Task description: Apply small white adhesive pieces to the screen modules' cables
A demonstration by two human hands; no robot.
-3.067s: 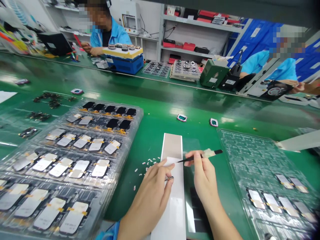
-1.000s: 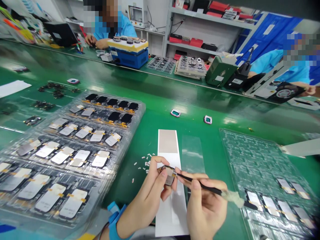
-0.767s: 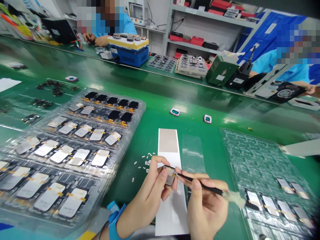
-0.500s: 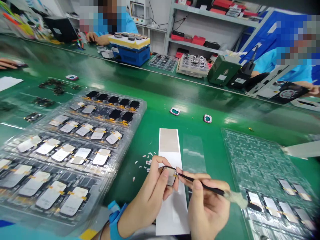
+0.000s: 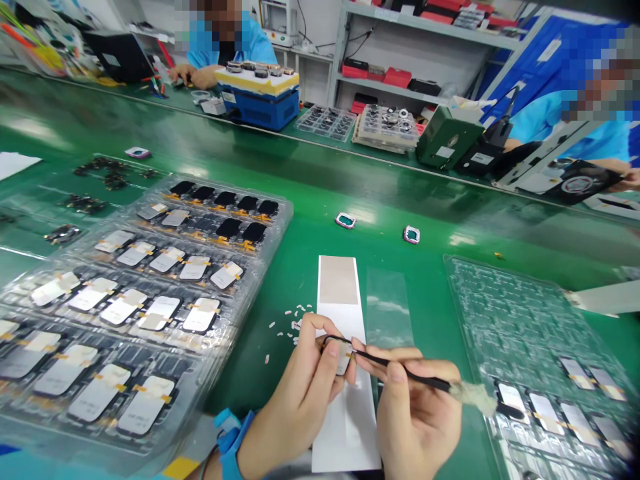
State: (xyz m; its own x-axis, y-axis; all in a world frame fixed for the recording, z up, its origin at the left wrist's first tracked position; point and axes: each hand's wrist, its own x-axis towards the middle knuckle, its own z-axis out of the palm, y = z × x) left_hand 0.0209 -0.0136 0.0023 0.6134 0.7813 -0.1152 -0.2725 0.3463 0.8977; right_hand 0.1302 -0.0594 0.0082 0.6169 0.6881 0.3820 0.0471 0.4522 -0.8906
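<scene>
Pinched in my left hand (image 5: 300,393) is a small watch-type display module (image 5: 343,360) with a pale back, a dark rim and a bit of orange flex cable. My right hand (image 5: 420,407) grips black tweezers (image 5: 400,371) with yellowish wrapping round their rear part. The tweezer tip meets the module's right edge; whether it grips anything there is too small to tell. Under both hands lies a white strip of backing paper (image 5: 345,427) with a beige patch at its far end. Small pale pieces (image 5: 295,327) are scattered left of the strip.
A clear tray (image 5: 240,320) of display modules fills the left side; another tray (image 5: 530,313) with several modules lies right. Two small framed parts (image 5: 346,220) sit beyond the paper. A clear film (image 5: 387,307) lies beside it. Two people work across the bench, behind a blue box (image 5: 263,103) and equipment.
The view has shifted slightly. The module is turned a little in my left hand, and the tweezer tip stays at its right edge.
</scene>
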